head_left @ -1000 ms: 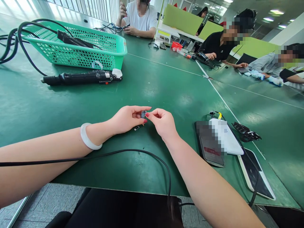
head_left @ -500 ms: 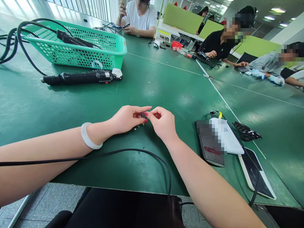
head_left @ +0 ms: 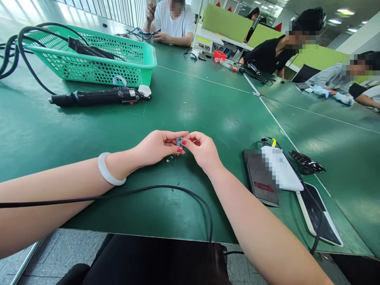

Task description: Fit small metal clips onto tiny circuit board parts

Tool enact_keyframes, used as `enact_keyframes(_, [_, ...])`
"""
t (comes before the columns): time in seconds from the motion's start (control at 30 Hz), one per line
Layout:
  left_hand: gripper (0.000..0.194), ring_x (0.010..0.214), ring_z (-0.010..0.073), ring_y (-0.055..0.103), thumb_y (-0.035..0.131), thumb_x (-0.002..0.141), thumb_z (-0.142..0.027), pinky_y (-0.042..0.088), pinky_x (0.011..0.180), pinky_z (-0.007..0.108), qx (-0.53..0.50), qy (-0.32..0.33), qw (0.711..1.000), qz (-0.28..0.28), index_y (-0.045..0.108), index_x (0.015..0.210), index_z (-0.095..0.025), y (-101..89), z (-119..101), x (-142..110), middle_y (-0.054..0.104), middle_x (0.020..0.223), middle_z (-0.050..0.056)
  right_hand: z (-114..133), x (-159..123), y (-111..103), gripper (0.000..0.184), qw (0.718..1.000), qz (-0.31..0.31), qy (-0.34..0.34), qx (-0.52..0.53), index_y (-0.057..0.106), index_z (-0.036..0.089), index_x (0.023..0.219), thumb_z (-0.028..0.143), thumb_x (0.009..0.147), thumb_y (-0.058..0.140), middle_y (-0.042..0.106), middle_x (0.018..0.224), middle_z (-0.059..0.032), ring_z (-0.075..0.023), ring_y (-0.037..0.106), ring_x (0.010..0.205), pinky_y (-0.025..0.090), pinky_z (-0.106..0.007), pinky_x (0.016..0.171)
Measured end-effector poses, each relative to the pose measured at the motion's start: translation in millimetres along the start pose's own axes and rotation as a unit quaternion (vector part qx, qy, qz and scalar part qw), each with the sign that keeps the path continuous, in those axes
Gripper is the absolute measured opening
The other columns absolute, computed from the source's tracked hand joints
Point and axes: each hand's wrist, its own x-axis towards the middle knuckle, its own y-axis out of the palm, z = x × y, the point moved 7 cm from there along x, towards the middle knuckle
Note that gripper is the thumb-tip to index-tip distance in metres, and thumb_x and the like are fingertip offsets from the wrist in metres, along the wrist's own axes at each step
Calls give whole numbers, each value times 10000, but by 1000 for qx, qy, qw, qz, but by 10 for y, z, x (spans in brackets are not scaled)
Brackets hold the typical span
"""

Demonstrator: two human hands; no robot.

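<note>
My left hand [head_left: 157,147] and my right hand [head_left: 202,149] meet over the green table [head_left: 208,107], fingertips pinched together on a tiny dark electronic part [head_left: 179,141]. A white bangle [head_left: 107,172] sits on my left wrist. Just below the hands a small metal piece [head_left: 169,159] lies on the table. A black cable [head_left: 166,190] loops across the table under my forearms.
A black electric screwdriver [head_left: 97,96] lies in front of a green mesh basket [head_left: 92,55] with cables at the back left. Phones [head_left: 263,180], a white tablet [head_left: 317,213] and a black clip [head_left: 307,163] lie at the right. Several other people sit at the far side.
Both hands stay pinched on the small part and shift only slightly; the part has turned a little between the fingertips. The view has drifted a bit.
</note>
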Motion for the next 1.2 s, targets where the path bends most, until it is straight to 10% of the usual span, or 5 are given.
enact_keyframes(0.53, [242,870,123,670,490,875,-124,510,902,279,-151,-69,977,-136,604,1088,-108,-244,178,62,656,1035,96,87,-106,144,127,945,84,-58,-312,687,219,705,241,777,585,598,758,-11,-123,499,663,370,-278,599])
enact_keyframes(0.8, [181,820,129,657,602,820,-223,520,807,301,-80,-42,993,-70,603,987,-153,-141,115,52,697,878,50,213,-117,-74,139,986,-55,-70,-140,653,202,687,304,759,590,630,717,-6,-117,499,608,405,-279,610])
enact_keyframes(1.2, [262,825,112,632,636,779,-236,520,851,327,-88,-7,996,-27,596,1025,-158,-13,42,22,648,919,34,103,-123,-64,160,996,-82,15,-36,616,191,633,334,704,618,629,627,-5,-125,528,581,418,-273,581])
